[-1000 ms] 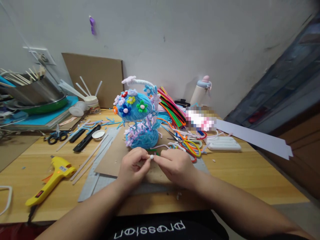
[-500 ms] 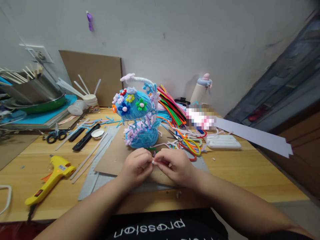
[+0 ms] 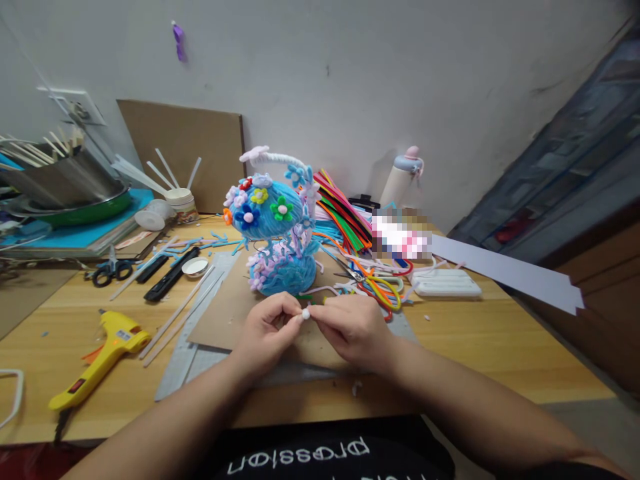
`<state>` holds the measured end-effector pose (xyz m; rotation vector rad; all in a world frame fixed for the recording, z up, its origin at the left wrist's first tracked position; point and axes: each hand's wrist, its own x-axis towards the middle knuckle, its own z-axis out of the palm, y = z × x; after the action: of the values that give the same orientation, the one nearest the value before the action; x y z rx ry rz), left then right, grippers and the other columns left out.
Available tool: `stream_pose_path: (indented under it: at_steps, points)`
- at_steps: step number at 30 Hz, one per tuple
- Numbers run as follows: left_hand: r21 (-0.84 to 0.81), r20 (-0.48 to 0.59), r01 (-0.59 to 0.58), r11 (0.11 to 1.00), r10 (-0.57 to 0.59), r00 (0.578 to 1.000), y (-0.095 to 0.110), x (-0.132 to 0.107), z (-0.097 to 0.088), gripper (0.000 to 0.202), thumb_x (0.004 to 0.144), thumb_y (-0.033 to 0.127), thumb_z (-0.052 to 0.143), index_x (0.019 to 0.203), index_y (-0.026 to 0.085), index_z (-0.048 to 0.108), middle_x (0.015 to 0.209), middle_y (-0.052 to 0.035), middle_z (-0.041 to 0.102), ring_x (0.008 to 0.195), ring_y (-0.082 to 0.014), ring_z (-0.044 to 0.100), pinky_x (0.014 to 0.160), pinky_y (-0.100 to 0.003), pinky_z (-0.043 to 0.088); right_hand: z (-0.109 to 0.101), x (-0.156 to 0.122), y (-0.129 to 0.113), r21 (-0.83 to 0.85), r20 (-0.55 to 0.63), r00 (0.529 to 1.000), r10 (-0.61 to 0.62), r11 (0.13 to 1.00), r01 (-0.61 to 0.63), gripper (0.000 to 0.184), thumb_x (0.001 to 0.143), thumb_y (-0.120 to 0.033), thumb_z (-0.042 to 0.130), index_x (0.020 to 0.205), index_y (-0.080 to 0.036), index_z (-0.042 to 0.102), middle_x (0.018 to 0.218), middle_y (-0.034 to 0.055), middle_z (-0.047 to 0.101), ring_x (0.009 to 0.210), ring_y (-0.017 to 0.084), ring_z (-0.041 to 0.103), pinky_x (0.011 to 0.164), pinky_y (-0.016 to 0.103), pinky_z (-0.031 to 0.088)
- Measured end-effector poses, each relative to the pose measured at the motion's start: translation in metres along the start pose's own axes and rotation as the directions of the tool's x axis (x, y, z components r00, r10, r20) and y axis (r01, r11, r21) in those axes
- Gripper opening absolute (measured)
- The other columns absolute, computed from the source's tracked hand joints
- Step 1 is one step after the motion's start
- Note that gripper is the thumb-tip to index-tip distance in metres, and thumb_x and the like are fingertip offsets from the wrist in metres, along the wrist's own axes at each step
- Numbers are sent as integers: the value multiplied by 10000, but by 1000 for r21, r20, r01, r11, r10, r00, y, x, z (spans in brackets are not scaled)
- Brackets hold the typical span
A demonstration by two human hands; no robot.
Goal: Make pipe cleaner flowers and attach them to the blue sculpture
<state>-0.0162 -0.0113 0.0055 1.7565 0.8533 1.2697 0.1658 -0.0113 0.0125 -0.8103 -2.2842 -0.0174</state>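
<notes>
Between the fingertips of both hands is a small white fuzzy piece (image 3: 306,313), which looks like a coiled bit of pipe cleaner. My left hand (image 3: 267,330) pinches it from the left with thumb and forefinger. My right hand (image 3: 353,330) meets it from the other side, its fingers closed; its thumb tip is partly hidden. Just behind my hands stands a craft piece (image 3: 273,213) of blue fuzzy stems, with a domed top covered in colourful flowers, a rounded blue base and a white curved stem. It rests on a brown cardboard sheet (image 3: 220,320).
A yellow glue gun (image 3: 113,353) lies at left, near black-handled scissors (image 3: 113,270). Coloured pipe cleaners (image 3: 345,220) and yellow-and-red-handled scissors (image 3: 380,290) lie right of the craft piece. Farther right are a white case (image 3: 447,283) and a bottle (image 3: 400,180).
The white piece now shows more fully between my fingertips and sits slightly higher. My right fingers have straightened and turned toward it, and my left thumb has shifted up.
</notes>
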Motion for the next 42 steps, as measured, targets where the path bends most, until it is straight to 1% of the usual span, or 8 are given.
stream_pose_path:
  at_steps: [6, 11, 16, 19, 29, 34, 38, 42]
  points:
    - [47, -105, 30, 998, -25, 994, -6, -3, 2, 131, 791, 212, 581, 676, 167, 535, 682, -2, 522, 652, -119, 491, 610, -240, 402, 5, -2, -7, -29, 19, 999, -47, 998, 47, 169, 870, -173, 451, 842, -167, 618, 610, 15, 568, 563, 124, 474, 532, 272, 286]
    - [-41, -128, 53, 998, -57, 990, -9, -1, 0, 128, 782, 213, 600, 673, 165, 554, 687, 2, 527, 661, -116, 493, 623, -240, 400, 7, 1, -12, 315, 75, 994, 85, 943, -105, 172, 877, -181, 445, 933, -155, 605, 710, 35, 597, 638, 132, 521, 585, 263, 374]
    - [-297, -27, 200, 934, -217, 976, -8, 1, 0, 167, 768, 264, 629, 664, 161, 548, 668, 14, 527, 644, -107, 490, 624, -238, 391, 9, 8, -15, 779, 378, 834, 402, 348, -521, 207, 880, -314, 478, 766, -156, 548, 619, -8, 555, 540, 97, 515, 528, 224, 420]
    - [-393, 70, 324, 861, -323, 944, -8, 1, 2, 212, 750, 306, 648, 652, 159, 531, 602, 35, 497, 574, -92, 460, 581, -226, 363, 13, 10, -14, 852, 378, 792, 480, 155, -500, 173, 791, -327, 615, 820, -173, 542, 663, -18, 570, 581, 98, 544, 536, 215, 434]
    - [-307, 190, 488, 817, -449, 873, -8, 1, 0, 316, 707, 411, 647, 622, 155, 483, 513, 54, 430, 468, -62, 344, 485, -198, 257, 8, 10, -4, 689, 87, 935, 344, 657, -305, 74, 809, -222, 614, 847, -172, 653, 793, 40, 618, 755, 143, 583, 692, 284, 477]
    - [-9, 43, 392, 920, -391, 919, 9, 1, 2, 211, 715, 305, 619, 605, 148, 529, 554, 28, 486, 516, -86, 400, 501, -209, 299, 2, 5, -2, 411, -24, 991, 129, 905, -107, 137, 863, -175, 512, 898, -167, 645, 858, 77, 616, 812, 158, 575, 713, 297, 480]
    - [154, 33, 257, 954, -265, 964, 35, 1, 2, 148, 752, 249, 575, 641, 152, 559, 611, 3, 530, 588, -117, 466, 552, -232, 360, -20, 12, -10, 346, -62, 997, 41, 938, -17, 130, 856, -145, 518, 891, -165, 641, 839, 73, 624, 798, 158, 572, 704, 295, 476]
    - [48, 121, 195, 980, -199, 972, 69, 5, 0, 136, 804, 281, 536, 782, 163, 599, 739, -34, 590, 698, -149, 525, 634, -265, 422, -48, 27, -21, 472, -94, 989, 111, 880, -54, 78, 828, -195, 584, 824, -185, 661, 800, 42, 598, 770, 147, 575, 693, 295, 483]
